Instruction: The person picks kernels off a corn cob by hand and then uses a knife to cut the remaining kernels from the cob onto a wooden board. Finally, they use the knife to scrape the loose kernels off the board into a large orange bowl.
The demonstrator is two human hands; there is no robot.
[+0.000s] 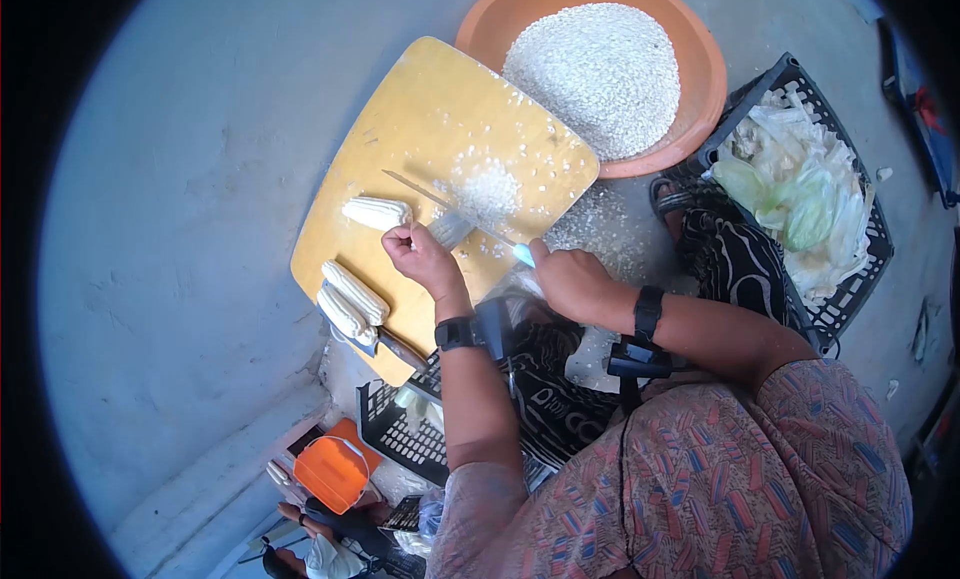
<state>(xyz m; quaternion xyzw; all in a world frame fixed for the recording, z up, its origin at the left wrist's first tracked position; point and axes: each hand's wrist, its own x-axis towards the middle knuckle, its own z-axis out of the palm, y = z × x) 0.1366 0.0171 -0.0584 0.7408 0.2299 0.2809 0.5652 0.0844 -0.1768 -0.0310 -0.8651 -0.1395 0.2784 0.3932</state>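
Observation:
My left hand (pixel 428 262) is closed, its fingers pinched at the near end of a white corn cob (pixel 377 213) lying on the yellow board (pixel 430 99). My right hand (pixel 580 283) grips a knife (pixel 440 201) by its turquoise handle; the long thin blade reaches across the board, just beyond the cob and apart from it. Loose white kernels (pixel 487 191) are heaped beside the blade. Closer to the board's left edge, two more corn cobs (pixel 356 293) rest by a broad-bladed knife (pixel 404 353) with a brown handle.
Behind the board stands an orange basin (pixel 700 74) with white kernels inside. A black crate (pixel 868 229) of husks and plastic is at right. Kernels litter the floor (pixel 610 224). Below are another black crate (pixel 385 419), an orange bucket (pixel 332 476) and another person (pixel 325 554).

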